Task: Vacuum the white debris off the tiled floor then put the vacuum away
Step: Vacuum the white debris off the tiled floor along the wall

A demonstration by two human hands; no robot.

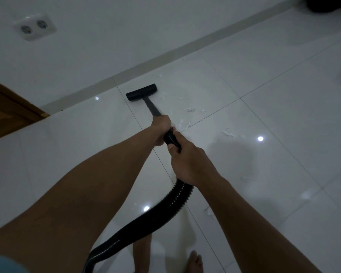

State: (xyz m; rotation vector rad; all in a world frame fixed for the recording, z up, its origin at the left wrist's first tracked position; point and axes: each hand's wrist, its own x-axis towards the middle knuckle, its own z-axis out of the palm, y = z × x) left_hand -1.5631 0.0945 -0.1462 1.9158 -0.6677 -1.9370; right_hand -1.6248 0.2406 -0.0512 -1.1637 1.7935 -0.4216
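Note:
A black vacuum floor head (141, 92) rests on the glossy white tiled floor (264, 119) near the skirting. Its black wand (153, 107) runs back into my left hand (161, 130), which is closed around the wand's end. Just behind, my right hand (189, 162) grips the ribbed black hose (173, 200), which curves down to the lower left. White debris (189, 109) lies scattered to the right of the head and wand, with more scraps (227, 133) farther right.
A white wall with a double socket (35, 27) stands beyond the grey skirting (165, 58). A wooden door frame (10, 107) is at the left. My bare feet (194, 262) are at the bottom. A dark object (331, 4) sits at top right.

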